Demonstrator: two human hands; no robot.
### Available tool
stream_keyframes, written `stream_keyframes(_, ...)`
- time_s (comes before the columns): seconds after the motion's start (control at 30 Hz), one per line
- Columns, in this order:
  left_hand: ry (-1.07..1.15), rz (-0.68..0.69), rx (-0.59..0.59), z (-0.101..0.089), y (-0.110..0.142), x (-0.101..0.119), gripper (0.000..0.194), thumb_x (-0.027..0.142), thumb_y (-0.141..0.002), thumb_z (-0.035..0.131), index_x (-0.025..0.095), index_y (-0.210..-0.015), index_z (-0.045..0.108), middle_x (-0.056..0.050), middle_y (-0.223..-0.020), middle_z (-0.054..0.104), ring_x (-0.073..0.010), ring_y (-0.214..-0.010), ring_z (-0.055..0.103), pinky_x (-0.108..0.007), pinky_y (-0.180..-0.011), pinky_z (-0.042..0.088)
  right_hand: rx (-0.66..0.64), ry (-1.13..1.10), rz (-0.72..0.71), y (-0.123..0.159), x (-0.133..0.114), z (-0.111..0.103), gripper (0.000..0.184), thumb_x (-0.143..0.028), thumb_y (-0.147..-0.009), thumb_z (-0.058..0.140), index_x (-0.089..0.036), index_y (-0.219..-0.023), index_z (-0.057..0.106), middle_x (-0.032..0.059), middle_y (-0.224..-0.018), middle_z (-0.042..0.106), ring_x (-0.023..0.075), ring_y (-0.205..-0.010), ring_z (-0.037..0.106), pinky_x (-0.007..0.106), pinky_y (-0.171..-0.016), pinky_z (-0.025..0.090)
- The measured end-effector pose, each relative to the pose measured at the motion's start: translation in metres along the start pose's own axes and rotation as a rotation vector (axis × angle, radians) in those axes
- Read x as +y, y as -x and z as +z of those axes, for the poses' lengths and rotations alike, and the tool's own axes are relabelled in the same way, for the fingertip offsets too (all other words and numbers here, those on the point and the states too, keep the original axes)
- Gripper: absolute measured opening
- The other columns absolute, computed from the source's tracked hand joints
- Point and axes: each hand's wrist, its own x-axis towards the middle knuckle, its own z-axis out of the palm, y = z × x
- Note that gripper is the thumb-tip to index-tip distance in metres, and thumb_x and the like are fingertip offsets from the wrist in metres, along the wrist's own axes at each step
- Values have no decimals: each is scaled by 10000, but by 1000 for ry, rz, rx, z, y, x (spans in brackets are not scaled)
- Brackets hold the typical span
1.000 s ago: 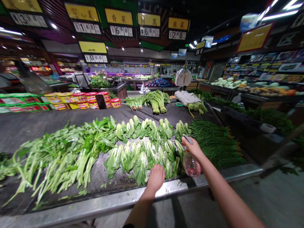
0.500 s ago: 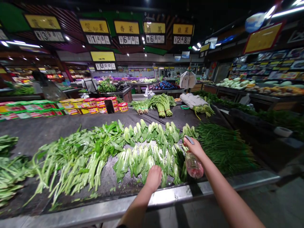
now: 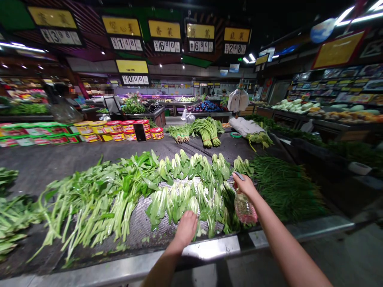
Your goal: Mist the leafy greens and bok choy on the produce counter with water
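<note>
My right hand (image 3: 244, 185) is wrapped around the neck of a clear spray bottle (image 3: 245, 209) with a grey trigger top and a pinkish lower part. The bottle hangs over the right end of the bok choy (image 3: 205, 197), which lies in two rows, wet and shiny, on a dark mesh mat. At the front row my left hand (image 3: 187, 227) has its fingers curled together against the leaves. Its fingertips are hidden, so whatever they hold cannot be made out.
Water spinach (image 3: 116, 195) lies to the left and garlic chives (image 3: 284, 187) to the right. A metal edge (image 3: 206, 250) runs along the front. Behind stand stacked tubs (image 3: 116, 131), a phone (image 3: 139, 132) and celery bundles (image 3: 207, 131). Price signs hang overhead; people stand further back.
My left hand has shifted a little to the left along the front row of bok choy. My right hand still holds the spray bottle in nearly the same place.
</note>
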Motion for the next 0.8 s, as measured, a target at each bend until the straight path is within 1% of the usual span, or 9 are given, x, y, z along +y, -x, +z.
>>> stream_keyframes(0.13,11,22,-6,0,1,1,267,214,-928,313,171,-898,575,-72,-932,564,-207,-942,512,-364,-873,426,-1,-8,-20,-8,-11,2,448,-609,-739,483,-195,-604,588,48,-601,645,183,-526,572,294,-526,417)
stream_keyframes(0.23,13,30,-19,-1,4,2,251,233,-925,329,174,-923,573,-73,-943,562,-210,-940,510,-365,-873,424,6,-29,-9,-15,-17,7,457,-620,-739,483,-189,-638,598,62,-622,660,187,-523,582,298,-512,425)
stream_keyframes(0.37,-5,30,-48,1,10,2,244,220,-917,335,178,-920,575,-71,-956,563,-212,-938,516,-363,-867,427,17,-60,31,-17,-17,16,451,-624,-745,474,-199,-632,570,55,-563,637,189,-485,576,301,-472,430)
stream_keyframes(0.47,-21,51,-60,1,13,3,257,199,-913,324,179,-926,580,-70,-954,567,-215,-937,518,-368,-870,425,22,-77,55,-13,-17,23,434,-618,-746,473,-208,-625,550,35,-512,599,180,-437,549,299,-432,423)
stream_keyframes(0.57,-17,58,-60,1,13,4,277,190,-907,314,178,-925,590,-80,-950,578,-226,-936,519,-380,-873,421,22,-77,52,-8,-20,27,433,-615,-747,470,-207,-627,555,37,-518,598,175,-441,543,292,-421,422)
stream_keyframes(0.7,-7,39,-51,1,14,4,283,188,-897,312,184,-934,592,-83,-952,583,-238,-944,520,-394,-882,417,-6,-67,0,-3,-36,32,455,-629,-739,484,-193,-652,580,49,-602,636,172,-501,562,277,-439,433)
stream_keyframes(0.8,-10,28,-48,2,15,4,274,195,-897,310,188,-930,583,-74,-945,576,-234,-939,521,-392,-882,420,-56,-90,-34,2,-51,38,464,-640,-741,485,-192,-707,601,52,-671,658,174,-528,574,279,-439,448)
